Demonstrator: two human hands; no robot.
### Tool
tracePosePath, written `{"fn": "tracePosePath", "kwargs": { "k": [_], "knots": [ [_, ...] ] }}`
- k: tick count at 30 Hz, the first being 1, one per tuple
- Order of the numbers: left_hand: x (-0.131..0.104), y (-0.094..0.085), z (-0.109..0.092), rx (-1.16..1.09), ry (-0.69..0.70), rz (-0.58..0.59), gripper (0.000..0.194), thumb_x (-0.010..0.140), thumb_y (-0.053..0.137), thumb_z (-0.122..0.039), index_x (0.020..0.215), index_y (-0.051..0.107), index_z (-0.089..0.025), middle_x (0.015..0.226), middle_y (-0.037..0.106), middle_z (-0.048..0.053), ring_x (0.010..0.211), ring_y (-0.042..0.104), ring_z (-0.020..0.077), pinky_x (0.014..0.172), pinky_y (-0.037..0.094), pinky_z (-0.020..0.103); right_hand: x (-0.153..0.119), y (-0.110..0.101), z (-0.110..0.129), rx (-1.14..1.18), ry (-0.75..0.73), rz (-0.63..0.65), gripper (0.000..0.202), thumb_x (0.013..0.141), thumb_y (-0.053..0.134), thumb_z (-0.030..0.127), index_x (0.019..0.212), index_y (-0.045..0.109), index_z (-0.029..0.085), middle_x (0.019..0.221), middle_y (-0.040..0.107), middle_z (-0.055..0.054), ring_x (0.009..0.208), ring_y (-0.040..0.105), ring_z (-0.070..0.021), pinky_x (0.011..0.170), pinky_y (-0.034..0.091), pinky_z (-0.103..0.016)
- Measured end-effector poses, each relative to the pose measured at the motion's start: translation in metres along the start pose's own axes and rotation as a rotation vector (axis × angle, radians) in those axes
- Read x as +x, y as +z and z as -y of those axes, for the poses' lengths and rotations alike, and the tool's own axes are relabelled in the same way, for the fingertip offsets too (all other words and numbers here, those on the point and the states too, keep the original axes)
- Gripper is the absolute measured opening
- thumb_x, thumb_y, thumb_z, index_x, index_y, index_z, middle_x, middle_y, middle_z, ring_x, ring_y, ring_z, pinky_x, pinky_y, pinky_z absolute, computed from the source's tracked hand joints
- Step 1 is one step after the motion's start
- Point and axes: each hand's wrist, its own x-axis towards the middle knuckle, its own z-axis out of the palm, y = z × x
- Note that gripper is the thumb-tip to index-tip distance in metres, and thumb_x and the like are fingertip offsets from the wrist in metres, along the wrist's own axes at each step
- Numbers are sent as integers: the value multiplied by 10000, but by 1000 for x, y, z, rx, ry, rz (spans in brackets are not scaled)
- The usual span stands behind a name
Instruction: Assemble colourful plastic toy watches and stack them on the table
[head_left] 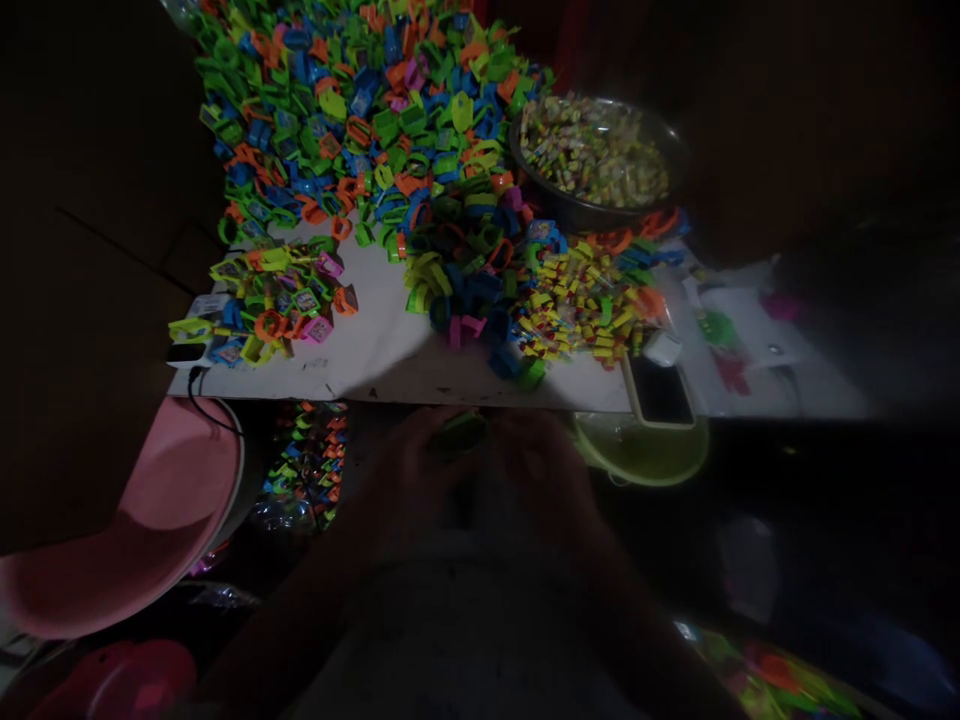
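In deep shadow at the table's front edge, my left hand [416, 455] is closed around a green toy watch [460, 432]. Close beside it on the right is my right hand [536, 455], its fingers bent in toward the watch; darkness hides whether they touch it or hold anything. Beyond my hands lies a loose cluster of toy watches [472, 285] in blue, green, yellow and pink. To its right are many small yellow wrapped pieces [574, 300], apparently candies. A smaller group of toy watches [289, 300] rests at the left.
A large heap of toy watches [360, 110] covers the back of the white table [360, 365]. A metal bowl [600, 205] holds more small pieces. A phone [660, 390] lies at the front edge, above a yellow-green basin [660, 460]. A pink basin [176, 470] stands lower left.
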Motion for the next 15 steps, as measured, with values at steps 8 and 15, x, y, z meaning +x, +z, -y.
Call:
{"fn": "tracePosePath", "kwargs": {
  "k": [8, 15],
  "knots": [
    [2, -5, -11, -6, -69, 95, 302, 758, 739, -364, 1023, 733, -219, 1039, 744, 33, 948, 687, 230, 837, 546, 324, -1, -3, 0, -81, -102, 64, 138, 902, 476, 147, 919, 579, 238, 976, 686, -63, 915, 616, -200, 767, 468, -347],
    [3, -6, -1, -11, -242, 113, 408, 668, 776, -353, 1051, 731, -221, 1018, 758, 25, 936, 697, 234, 801, 562, 305, 2, -10, 3, -160, -216, 212, 125, 885, 485, 125, 917, 566, 214, 917, 669, -65, 864, 573, -201, 752, 438, -331]
  ]
}}
